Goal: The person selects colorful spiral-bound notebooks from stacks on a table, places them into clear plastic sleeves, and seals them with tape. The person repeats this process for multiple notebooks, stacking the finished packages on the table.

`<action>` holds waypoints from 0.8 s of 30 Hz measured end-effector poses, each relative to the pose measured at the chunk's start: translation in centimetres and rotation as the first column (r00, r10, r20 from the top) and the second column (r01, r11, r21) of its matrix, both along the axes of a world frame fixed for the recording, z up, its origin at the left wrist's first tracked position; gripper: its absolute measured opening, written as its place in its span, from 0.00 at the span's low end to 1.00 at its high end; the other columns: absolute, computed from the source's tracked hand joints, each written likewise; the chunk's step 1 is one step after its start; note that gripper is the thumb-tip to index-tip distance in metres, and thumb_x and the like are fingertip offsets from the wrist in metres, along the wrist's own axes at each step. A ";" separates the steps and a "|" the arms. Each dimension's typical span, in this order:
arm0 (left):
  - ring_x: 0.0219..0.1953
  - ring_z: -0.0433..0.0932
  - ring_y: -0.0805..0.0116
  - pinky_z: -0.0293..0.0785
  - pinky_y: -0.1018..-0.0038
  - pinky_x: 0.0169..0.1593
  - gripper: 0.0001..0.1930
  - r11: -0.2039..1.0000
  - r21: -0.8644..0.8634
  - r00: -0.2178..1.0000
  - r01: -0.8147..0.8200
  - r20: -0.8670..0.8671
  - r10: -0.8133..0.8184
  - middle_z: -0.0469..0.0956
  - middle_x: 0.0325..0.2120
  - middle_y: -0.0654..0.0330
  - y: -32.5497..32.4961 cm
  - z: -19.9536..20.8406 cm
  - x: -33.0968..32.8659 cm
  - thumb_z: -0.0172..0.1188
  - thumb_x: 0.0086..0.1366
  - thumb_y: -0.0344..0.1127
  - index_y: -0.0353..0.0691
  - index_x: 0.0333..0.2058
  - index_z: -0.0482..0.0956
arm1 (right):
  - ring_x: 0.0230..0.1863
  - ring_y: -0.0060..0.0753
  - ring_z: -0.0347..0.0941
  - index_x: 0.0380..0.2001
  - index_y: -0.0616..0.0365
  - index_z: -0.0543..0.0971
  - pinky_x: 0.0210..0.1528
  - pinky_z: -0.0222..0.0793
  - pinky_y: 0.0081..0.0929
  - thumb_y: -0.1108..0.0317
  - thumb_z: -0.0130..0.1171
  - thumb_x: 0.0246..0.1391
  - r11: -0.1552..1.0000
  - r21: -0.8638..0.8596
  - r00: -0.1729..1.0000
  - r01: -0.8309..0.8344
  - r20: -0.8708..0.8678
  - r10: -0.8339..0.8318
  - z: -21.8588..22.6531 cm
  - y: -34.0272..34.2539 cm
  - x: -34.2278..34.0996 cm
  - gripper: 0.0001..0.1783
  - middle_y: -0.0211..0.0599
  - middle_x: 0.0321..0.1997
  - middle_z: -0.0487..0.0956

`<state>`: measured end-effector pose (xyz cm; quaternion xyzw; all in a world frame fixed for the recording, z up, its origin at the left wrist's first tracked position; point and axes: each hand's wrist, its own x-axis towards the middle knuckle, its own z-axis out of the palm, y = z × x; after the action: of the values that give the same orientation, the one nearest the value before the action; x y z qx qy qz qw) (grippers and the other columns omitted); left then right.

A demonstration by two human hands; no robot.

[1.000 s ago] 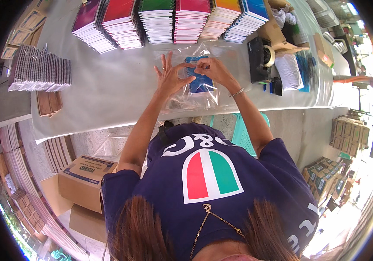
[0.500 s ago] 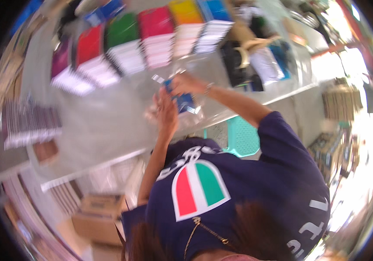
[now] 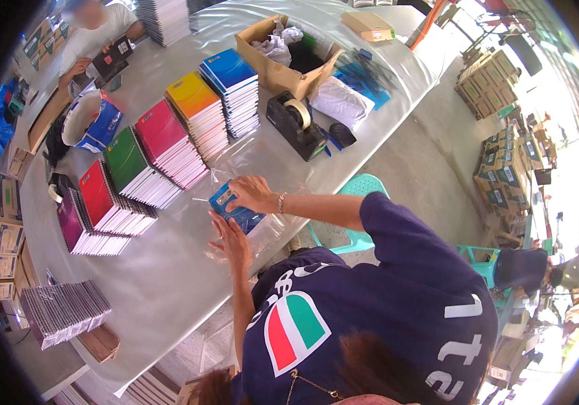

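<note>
A blue notebook point(image 3: 246, 220) lies on the table in front of me, inside a clear plastic bag point(image 3: 268, 237) whose loose edges spread around it. My right hand point(image 3: 252, 194) comes across from the right, its fingers closed on the notebook's upper end, thumb on the cover. Against the lower left side rests my left hand point(image 3: 233, 241), fingers stretched out and touching the bag and notebook edge. Just beyond my hands runs a row of spiral notebook stacks, among them blue point(image 3: 230, 91), yellow point(image 3: 198, 116), pink point(image 3: 171, 145), green point(image 3: 140, 169) and red point(image 3: 114, 199).
To the right stand a black tape dispenser point(image 3: 297, 128), a white package point(image 3: 341, 101) and an open cardboard box point(image 3: 283, 74). Another notebook stack point(image 3: 65, 312) sits at the left. Across the table a person point(image 3: 97, 34) holds a dark notebook. A turquoise stool point(image 3: 357, 212) stands by the table edge.
The view has swung and sharpened, with more of the far table and the other person now showing. Both hands stay at the blue notebook; my right thumb now lies on its cover.
</note>
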<state>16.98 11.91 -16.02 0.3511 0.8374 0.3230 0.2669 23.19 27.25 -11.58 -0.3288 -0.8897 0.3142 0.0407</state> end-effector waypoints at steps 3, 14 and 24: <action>0.73 0.40 0.58 0.25 0.35 0.66 0.33 1.000 -0.020 0.993 0.005 0.119 -0.002 0.43 0.72 0.58 -0.1 -0.8 -0.6 0.32 0.75 0.52 0.46 0.71 0.36 | 0.56 0.53 0.67 0.45 0.56 0.72 0.54 0.64 0.50 0.42 0.73 0.34 0.986 -0.054 0.966 0.159 -0.196 -0.167 -3.0 -1.1 1.3 0.39 0.47 0.48 0.73; 0.65 0.57 0.56 0.51 0.58 0.65 0.32 0.935 0.236 0.874 -0.264 0.468 0.129 0.57 0.63 0.50 1.4 -3.2 -1.7 0.43 0.73 0.55 0.38 0.65 0.53 | 0.63 0.62 0.58 0.63 0.53 0.60 0.63 0.57 0.53 0.36 0.73 0.31 0.843 -0.416 0.934 0.341 0.048 -0.354 -4.6 -0.2 0.5 0.58 0.53 0.60 0.62; 0.64 0.58 0.61 0.54 0.67 0.65 0.43 0.780 0.568 0.754 -0.262 0.625 -0.202 0.57 0.63 0.52 0.1 5.4 -0.5 0.61 0.63 0.28 0.42 0.68 0.42 | 0.66 0.32 0.56 0.66 0.54 0.55 0.68 0.52 0.31 0.67 0.71 0.47 0.630 -0.743 0.742 -0.227 -0.551 -0.382 2.5 -1.6 5.8 0.48 0.39 0.63 0.63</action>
<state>16.52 12.04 -10.61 0.2686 0.5391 0.6879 0.4050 28.99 25.65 -9.06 -0.2198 -0.5738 0.7564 0.2243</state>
